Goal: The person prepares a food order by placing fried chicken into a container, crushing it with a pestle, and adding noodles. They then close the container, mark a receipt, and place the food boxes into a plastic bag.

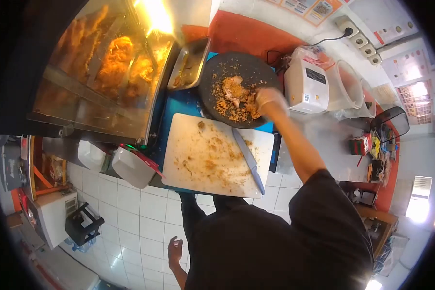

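Note:
My right hand (271,102), in a clear glove, is over the right side of a wide, dark stone mortar dish (217,104). It is smeared by motion, so what its fingers hold, if anything, does not show. Chopped fried chicken pieces and crumbs (234,92) lie in the dish beside the hand. My left hand (175,249) hangs low over the floor, bare, fingers apart and holding nothing. In front of the dish, a white cutting board (191,159) is strewn with crumbs. A knife with a blue-grey handle (257,179) lies along the board's right side.
A lit display case (96,116) with fried food stands at the left, beside a metal tray (188,65). Red tongs (145,158) and a white container (133,166) are below it. Right of the dish are a white appliance (307,87) and clear tubs (345,84).

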Action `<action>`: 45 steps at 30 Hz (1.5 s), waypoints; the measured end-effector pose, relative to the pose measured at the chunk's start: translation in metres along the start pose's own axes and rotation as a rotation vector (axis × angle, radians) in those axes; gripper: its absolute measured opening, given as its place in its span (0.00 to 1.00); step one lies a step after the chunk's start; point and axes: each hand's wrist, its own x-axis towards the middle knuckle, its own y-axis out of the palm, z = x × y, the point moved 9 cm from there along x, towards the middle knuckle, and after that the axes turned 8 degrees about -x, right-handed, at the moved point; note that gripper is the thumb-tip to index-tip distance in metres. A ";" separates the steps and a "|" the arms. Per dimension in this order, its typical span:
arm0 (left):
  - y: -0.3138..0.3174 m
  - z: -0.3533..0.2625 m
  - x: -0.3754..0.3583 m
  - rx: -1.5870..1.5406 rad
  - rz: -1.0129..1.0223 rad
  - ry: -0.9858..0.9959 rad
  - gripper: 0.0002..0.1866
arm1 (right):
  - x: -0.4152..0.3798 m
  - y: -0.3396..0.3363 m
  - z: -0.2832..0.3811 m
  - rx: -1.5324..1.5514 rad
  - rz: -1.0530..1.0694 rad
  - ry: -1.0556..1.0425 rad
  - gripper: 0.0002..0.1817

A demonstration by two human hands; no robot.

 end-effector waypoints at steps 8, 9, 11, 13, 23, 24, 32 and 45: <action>-0.005 -0.001 -0.034 -0.286 -0.045 -0.127 0.25 | -0.003 -0.024 -0.023 0.076 -0.009 0.098 0.14; -0.007 0.012 -0.038 -0.286 -0.080 -0.154 0.24 | -0.007 -0.016 -0.011 0.103 -0.043 0.165 0.14; -0.012 0.021 -0.039 -0.207 -0.123 -0.162 0.23 | 0.037 0.002 -0.010 -0.090 0.026 -0.182 0.12; -0.004 0.031 -0.025 -0.093 -0.070 -0.070 0.24 | 0.066 0.002 -0.035 -0.217 -0.054 -0.417 0.10; 0.025 0.047 -0.054 0.072 0.002 -0.103 0.20 | 0.000 -0.079 -0.050 0.224 -0.666 0.214 0.11; 0.028 0.051 -0.055 0.066 0.011 -0.102 0.20 | -0.023 -0.075 -0.031 0.041 -0.780 0.068 0.12; 0.029 0.017 -0.043 0.023 -0.047 -0.105 0.21 | -0.037 -0.011 -0.009 0.614 -0.185 0.023 0.54; 0.018 -0.049 -0.049 0.065 -0.003 -0.052 0.29 | -0.066 -0.019 0.035 0.349 -0.262 -0.235 0.28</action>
